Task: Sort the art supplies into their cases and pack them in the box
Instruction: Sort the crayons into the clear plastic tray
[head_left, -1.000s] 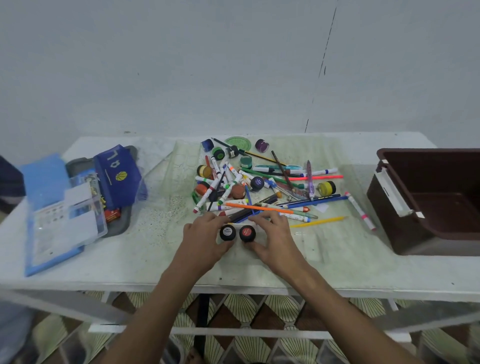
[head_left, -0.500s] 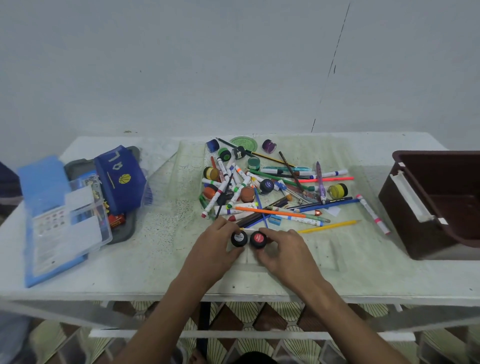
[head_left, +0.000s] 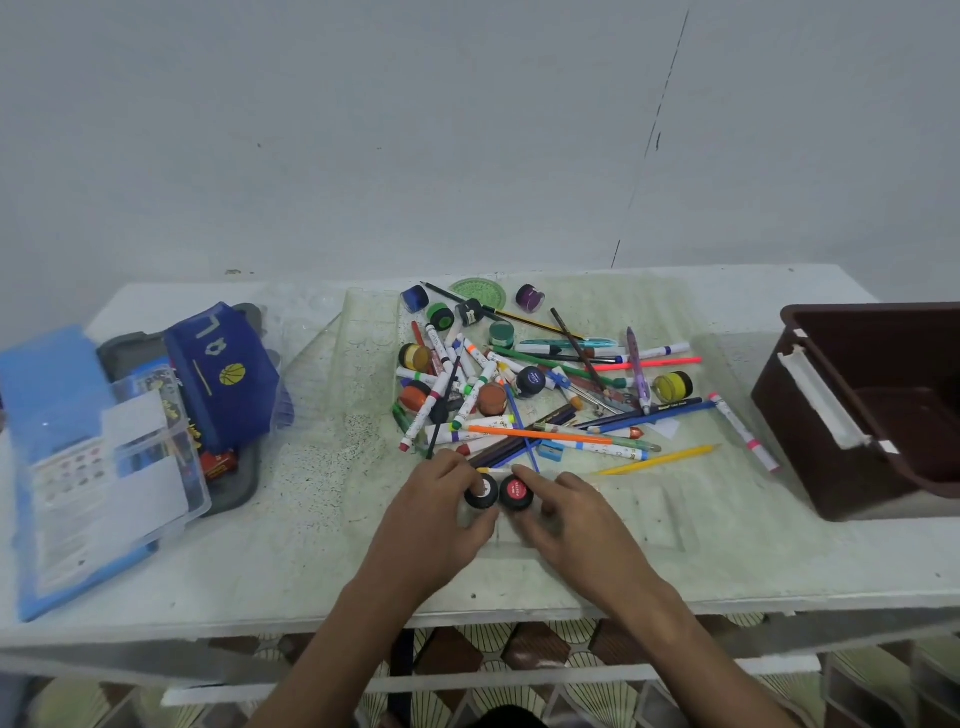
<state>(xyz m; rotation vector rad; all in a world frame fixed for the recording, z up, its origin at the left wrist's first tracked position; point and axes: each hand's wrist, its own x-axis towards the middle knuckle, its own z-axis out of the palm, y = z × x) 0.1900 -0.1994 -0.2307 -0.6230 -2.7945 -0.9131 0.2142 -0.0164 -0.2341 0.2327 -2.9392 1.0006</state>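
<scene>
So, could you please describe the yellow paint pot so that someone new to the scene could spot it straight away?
Start at the brown box on the table's right side, then look left to the heap of pens and pencils. The yellow paint pot lies on its side at the heap's right edge, below the pink pen. The heap's other yellowish pot sits at its left edge.

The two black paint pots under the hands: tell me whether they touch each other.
Touching. The head view shows the white-labelled pot and the red-labelled pot side by side with rims meeting and no table between them.
</scene>
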